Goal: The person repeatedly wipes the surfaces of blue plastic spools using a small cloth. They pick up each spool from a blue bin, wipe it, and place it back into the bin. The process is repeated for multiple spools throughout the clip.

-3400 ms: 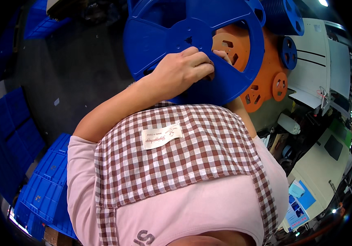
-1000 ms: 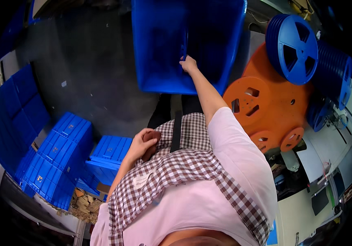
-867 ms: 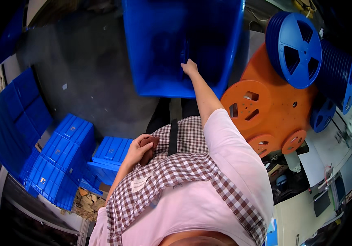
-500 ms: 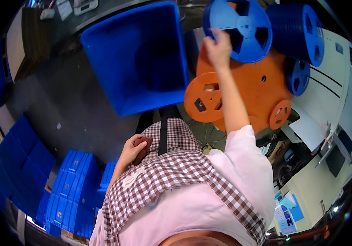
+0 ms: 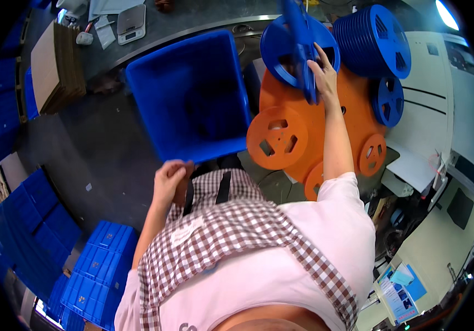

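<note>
My right hand (image 5: 324,74) pinches a blue reel (image 5: 302,47) edge-on; I think it could slip onto the orange reels (image 5: 303,132) below.

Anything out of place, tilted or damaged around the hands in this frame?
Nothing looks damaged or spilled. The right hand grips a blue reel lifted edge-on above the orange reels. The empty blue bin sits tilted. The left hand rests at the checked apron.
</note>
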`<state>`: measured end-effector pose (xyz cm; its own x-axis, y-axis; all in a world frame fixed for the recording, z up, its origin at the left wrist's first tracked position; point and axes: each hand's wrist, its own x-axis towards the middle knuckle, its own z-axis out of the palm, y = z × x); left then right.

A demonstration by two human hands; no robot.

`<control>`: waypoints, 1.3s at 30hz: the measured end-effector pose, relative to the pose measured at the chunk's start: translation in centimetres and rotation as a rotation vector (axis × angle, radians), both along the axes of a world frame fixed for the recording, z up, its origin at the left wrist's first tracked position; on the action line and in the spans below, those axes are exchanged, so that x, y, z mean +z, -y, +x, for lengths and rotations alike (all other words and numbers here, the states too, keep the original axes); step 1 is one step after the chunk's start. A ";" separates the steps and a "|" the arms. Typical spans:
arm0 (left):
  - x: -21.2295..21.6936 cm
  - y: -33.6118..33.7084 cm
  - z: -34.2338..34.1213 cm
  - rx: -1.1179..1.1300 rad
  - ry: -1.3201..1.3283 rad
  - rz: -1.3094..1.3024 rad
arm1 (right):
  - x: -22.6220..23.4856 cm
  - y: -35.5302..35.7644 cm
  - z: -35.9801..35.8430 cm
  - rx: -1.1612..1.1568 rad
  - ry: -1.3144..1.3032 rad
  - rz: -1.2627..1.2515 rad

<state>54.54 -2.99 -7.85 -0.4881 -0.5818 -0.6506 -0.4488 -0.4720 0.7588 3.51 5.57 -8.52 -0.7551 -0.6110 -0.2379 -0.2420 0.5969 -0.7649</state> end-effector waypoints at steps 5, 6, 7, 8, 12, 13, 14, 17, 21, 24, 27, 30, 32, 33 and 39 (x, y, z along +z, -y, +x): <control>6.6 7.8 -10.1 -0.093 -0.335 -0.388 | 5.6 -0.5 8.0 0.140 1.078 -0.756; 7.8 8.7 -11.7 -0.102 -0.400 -0.500 | 6.9 -0.5 11.1 0.099 1.148 -0.797; 8.3 9.6 -13.3 -0.136 -0.461 -0.680 | 7.5 -0.5 13.0 0.056 1.209 -0.834; 9.5 9.9 -14.9 -0.155 -0.549 -0.712 | 7.3 -0.5 13.6 0.193 1.291 -0.843; 9.8 11.0 -19.2 -0.194 -0.703 -1.174 | 8.6 0.2 19.0 0.127 1.481 -0.777; 9.2 11.2 -19.9 -0.174 -0.684 -1.301 | 8.0 0.5 19.4 0.200 1.423 -0.761; 8.7 11.1 -20.5 -0.147 -0.672 -1.324 | 7.5 0.4 19.4 0.269 1.354 -0.740; 8.0 10.8 -21.2 -0.099 -0.651 -1.376 | 6.2 -0.1 19.4 0.323 1.194 -0.735; 8.5 10.1 -21.5 -0.167 -0.735 -1.409 | 7.2 0.3 18.9 0.277 1.161 -0.704; 9.1 9.1 -22.4 -0.234 -0.849 -1.474 | 7.8 -0.1 19.1 0.222 1.115 -0.696; 8.9 7.3 -21.6 -0.386 -0.916 -1.464 | 7.2 -0.4 19.3 0.178 1.080 -0.695; 8.9 5.4 -19.7 -0.517 -1.047 -1.355 | 7.1 -0.7 19.2 0.136 1.061 -0.697; 9.2 5.9 -18.8 -0.496 -1.112 -1.287 | 7.3 -0.4 19.3 0.114 1.090 -0.680; 9.9 6.9 -18.8 -0.416 -1.107 -1.330 | 7.6 -0.2 19.4 0.114 1.107 -0.663; 9.1 10.7 -21.2 -0.289 -0.721 -1.583 | 8.0 0.2 20.1 0.152 1.208 -0.648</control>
